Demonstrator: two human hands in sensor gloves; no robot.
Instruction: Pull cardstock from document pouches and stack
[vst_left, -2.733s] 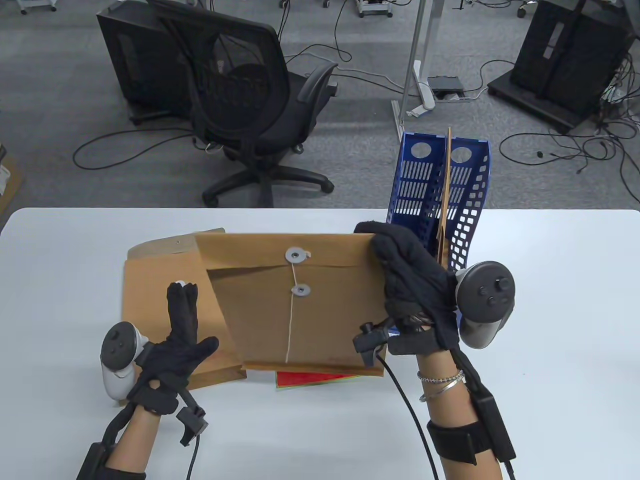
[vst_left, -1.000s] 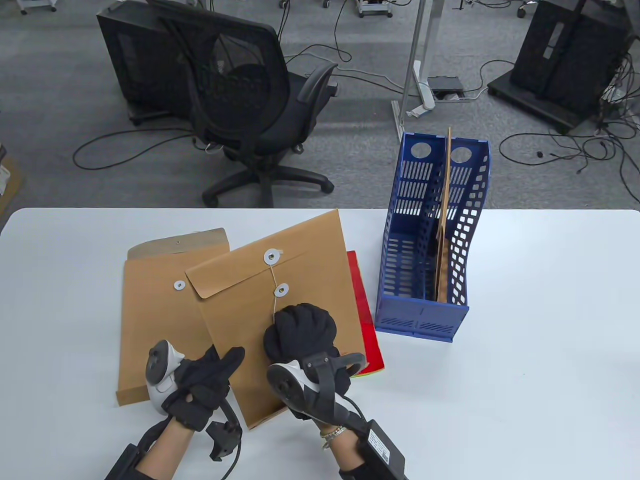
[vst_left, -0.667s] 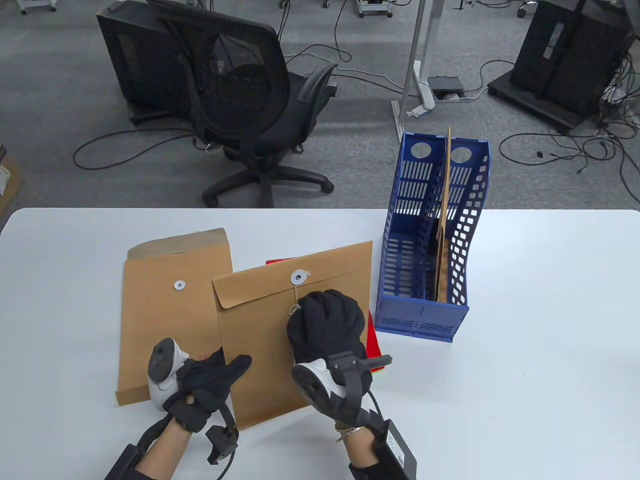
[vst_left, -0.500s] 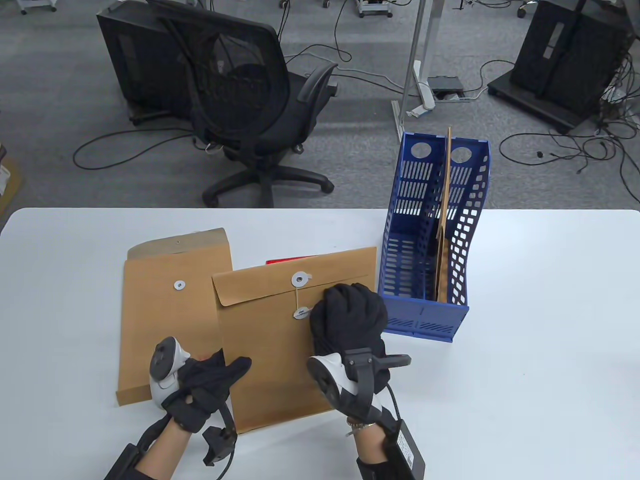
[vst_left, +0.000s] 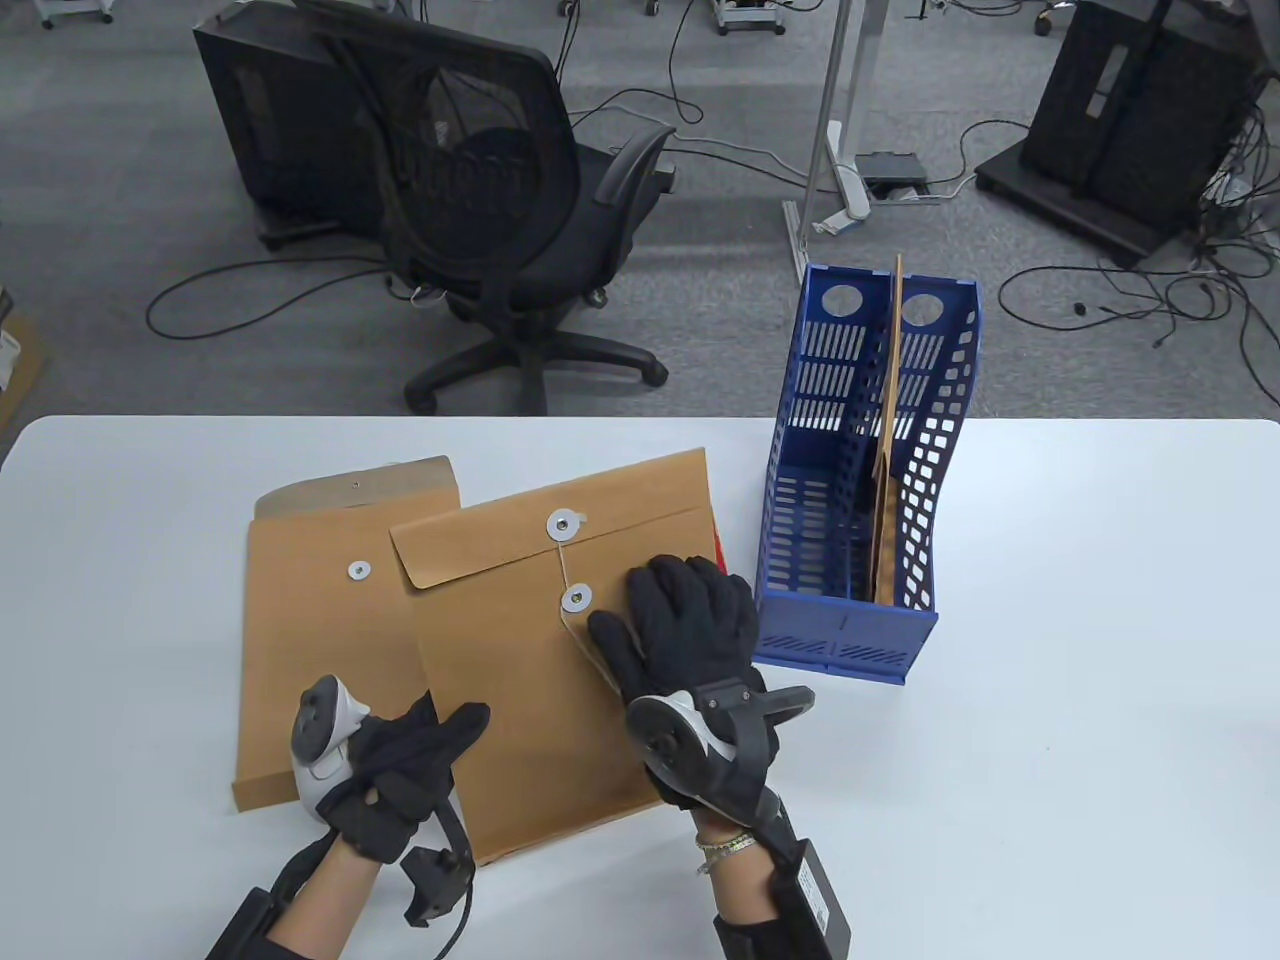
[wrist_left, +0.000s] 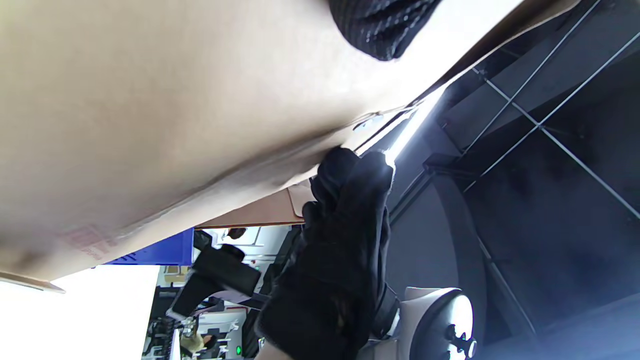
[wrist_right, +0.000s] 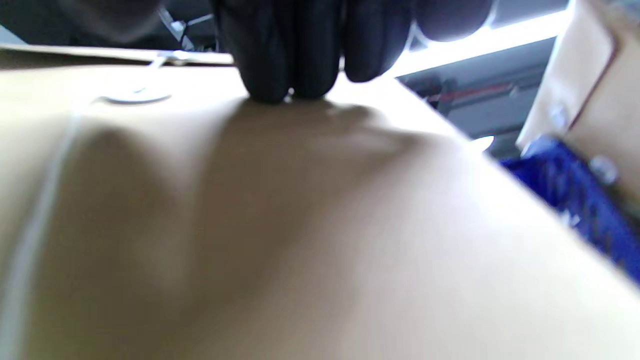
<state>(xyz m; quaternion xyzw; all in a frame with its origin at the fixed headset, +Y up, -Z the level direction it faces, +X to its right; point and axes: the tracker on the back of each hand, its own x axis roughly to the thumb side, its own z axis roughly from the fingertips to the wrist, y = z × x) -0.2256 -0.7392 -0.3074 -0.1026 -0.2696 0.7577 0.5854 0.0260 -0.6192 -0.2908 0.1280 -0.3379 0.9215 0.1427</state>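
- A brown kraft document pouch with a string-and-button clasp lies tilted on the white table, flap closed, its string running between the two white paper discs.
- The right hand rests palm-down on the pouch's right half, fingers spread flat; its fingertips press the paper just right of the lower disc, and the thumb lies over the loose string below that disc.
- The left hand grips the pouch's near left edge, thumb on top of the paper; the left wrist view shows its fingers curled beneath the raised edge.
- A sliver of red cardstock peeks out from under the pouch's right edge, just beyond the right hand's fingertips.
- A second brown kraft envelope with its flap open lies flat beyond the left hand's fingers, partly covered by the first pouch.
- A blue perforated plastic magazine file stands upright just right of the right hand's fingers, with further brown envelopes standing on edge inside it.
- A black mesh office chair stands on the grey carpet beyond the table's far edge.
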